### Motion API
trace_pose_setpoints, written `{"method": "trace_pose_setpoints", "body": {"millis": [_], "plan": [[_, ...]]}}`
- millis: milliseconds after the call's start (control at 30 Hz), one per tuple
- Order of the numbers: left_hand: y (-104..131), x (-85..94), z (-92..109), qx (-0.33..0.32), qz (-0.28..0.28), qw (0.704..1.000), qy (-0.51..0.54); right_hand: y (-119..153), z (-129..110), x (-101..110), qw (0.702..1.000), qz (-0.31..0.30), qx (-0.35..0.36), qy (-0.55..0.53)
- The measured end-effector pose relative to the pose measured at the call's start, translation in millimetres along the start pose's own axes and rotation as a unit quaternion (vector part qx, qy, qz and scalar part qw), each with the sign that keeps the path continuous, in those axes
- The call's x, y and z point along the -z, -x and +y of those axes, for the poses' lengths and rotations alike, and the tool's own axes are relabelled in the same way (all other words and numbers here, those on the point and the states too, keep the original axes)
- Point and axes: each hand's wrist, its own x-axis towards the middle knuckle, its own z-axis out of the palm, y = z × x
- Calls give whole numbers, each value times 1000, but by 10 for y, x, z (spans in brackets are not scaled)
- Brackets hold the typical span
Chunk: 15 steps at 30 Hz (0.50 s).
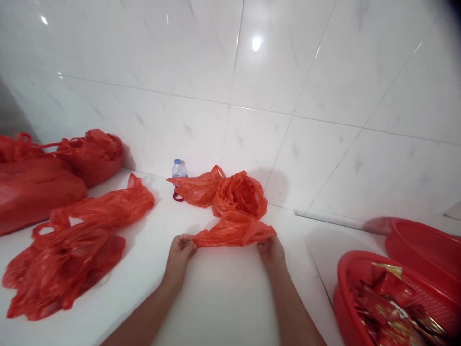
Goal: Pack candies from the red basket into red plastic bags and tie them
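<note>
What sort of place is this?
Probably a small indoor packing corner, though whether home or shop I can't tell. Clues: a white worktop against a tiled wall, several red plastic bags, and a red basket of wrapped packets.

Along the far edge of the white table (219, 302), I count one bottle (179, 169) and, more to the left, two filled red bags (36, 190). Toward the right edge there are two red containers (344, 269); the nearer has several packets (378, 305), too overlapped for exact count. Hands are two: one left hand (180, 251), one right hand (272, 252). The loose red bags (234, 228) are several, number unclear.
</note>
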Motion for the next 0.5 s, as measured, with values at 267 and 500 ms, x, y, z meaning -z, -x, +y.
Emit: {"method": "trace_pose_setpoints", "body": {"millis": [267, 500], "plan": [[294, -313, 239, -317, -82, 921, -210, 122, 18, -177, 998, -47, -39, 28], [269, -696, -32, -200, -130, 957, -163, 596, 38, -175, 925, 48, 151, 345]]}}
